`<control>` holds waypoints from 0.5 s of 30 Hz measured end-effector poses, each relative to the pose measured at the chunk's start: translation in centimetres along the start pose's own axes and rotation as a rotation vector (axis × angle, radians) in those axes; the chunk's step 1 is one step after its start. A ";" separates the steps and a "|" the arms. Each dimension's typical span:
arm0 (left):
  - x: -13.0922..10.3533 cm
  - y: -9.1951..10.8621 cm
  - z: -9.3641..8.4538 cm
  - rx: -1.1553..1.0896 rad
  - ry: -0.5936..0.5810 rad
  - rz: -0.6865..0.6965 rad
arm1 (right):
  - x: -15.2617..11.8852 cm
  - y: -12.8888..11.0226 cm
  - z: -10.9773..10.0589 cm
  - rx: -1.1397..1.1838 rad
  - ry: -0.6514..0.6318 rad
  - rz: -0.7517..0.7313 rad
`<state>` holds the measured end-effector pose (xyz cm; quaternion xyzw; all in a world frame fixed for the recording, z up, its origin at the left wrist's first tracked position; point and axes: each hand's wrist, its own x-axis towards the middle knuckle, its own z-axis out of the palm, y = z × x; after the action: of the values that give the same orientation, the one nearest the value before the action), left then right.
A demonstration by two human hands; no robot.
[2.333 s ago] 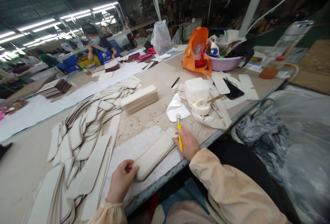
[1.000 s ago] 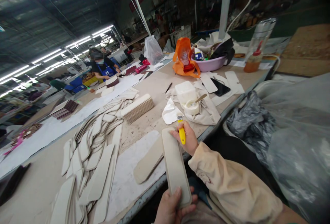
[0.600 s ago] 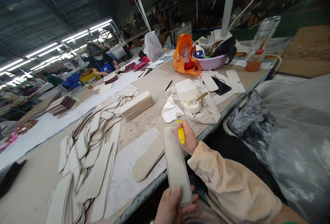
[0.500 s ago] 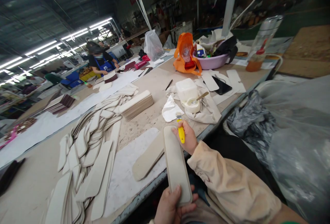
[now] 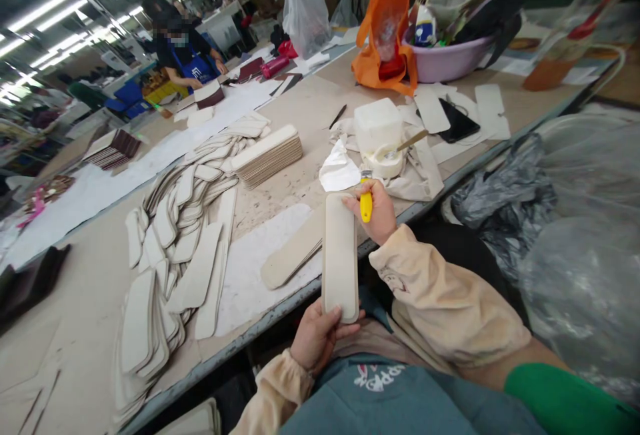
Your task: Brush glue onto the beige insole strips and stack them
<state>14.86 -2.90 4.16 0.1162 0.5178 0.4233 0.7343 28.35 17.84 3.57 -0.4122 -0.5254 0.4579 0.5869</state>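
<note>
Between my two hands is a long cream panel (image 5: 341, 255) with rounded corners, held over the table edge. My left hand (image 5: 320, 331) grips its lower end, thumb on top and fingers underneath. At the upper end, my right hand (image 5: 377, 211) pinches the panel and also holds a yellow-handled brush (image 5: 367, 205), its head pointing away from me. Beyond that hand sits a white tub (image 5: 387, 158) with a wooden stick (image 5: 413, 140) lying across it. Under the panel's left side, a few similar panels (image 5: 293, 248) lie on white paper.
Loose cream pieces (image 5: 175, 235) spread over the left of the table, beside a neat stack (image 5: 267, 155). An orange bag (image 5: 385, 35), a lilac basin (image 5: 440, 61) and a phone (image 5: 457, 120) are farther back. Plastic bags (image 5: 565, 241) bulge at right. A co-worker (image 5: 187, 55) stands across the table.
My view has tilted down, so my lap and green apron now show. Both hands still hold the panel, which looks more upright in the picture; the brush stays in my right hand.
</note>
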 end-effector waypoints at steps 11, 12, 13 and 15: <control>-0.7 0.3 -1.5 -0.009 -0.025 -0.033 | -0.3 -0.1 0.0 -0.009 -0.007 -0.001; -0.8 0.3 -1.7 -0.006 -0.022 -0.032 | -0.3 -0.1 0.1 -0.013 -0.009 -0.002; -0.8 0.3 -2.0 -0.007 -0.017 -0.028 | -0.3 -0.1 0.2 -0.012 -0.007 -0.004; -0.7 0.4 -2.4 -0.013 0.010 -0.004 | -0.3 -0.2 0.4 -0.005 -0.001 -0.014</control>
<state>12.50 -3.81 3.84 0.1083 0.5189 0.4260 0.7331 27.97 17.55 3.75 -0.4098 -0.5299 0.4526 0.5886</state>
